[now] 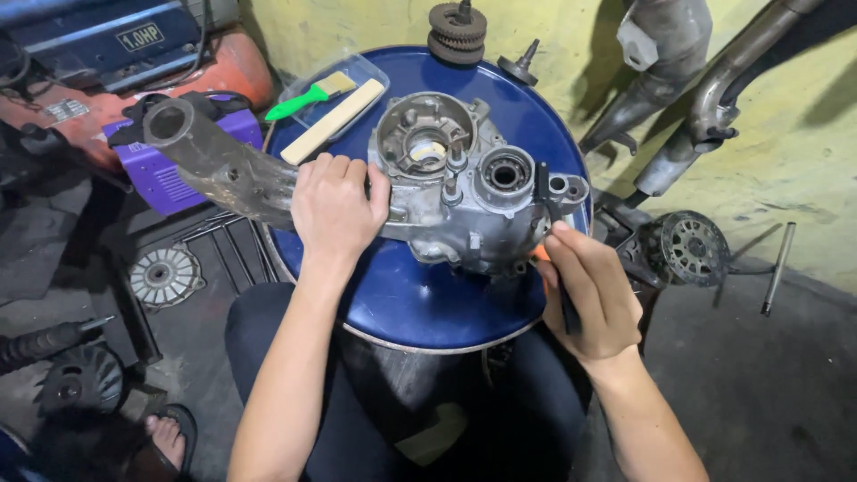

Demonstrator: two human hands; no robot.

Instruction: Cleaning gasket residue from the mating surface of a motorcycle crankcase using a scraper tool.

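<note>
A grey metal engine case [451,183] with a long swing arm [210,156] lies on top of a blue drum [420,303]. My left hand [335,210] rests palm down on the case where the arm joins it. My right hand [594,295] is closed on a thin black tool [544,192], whose tip touches the case's right edge beside a round bearing hole [505,172]. Something orange shows under my right fingers.
A green-handled brush [308,96] and a pale wooden strip [332,120] lie at the drum's back left. Gears [457,34] stand at the back rim. Exhaust pipes [705,98] lean on the yellow wall; a purple box [165,174] and finned discs [163,277] lie left.
</note>
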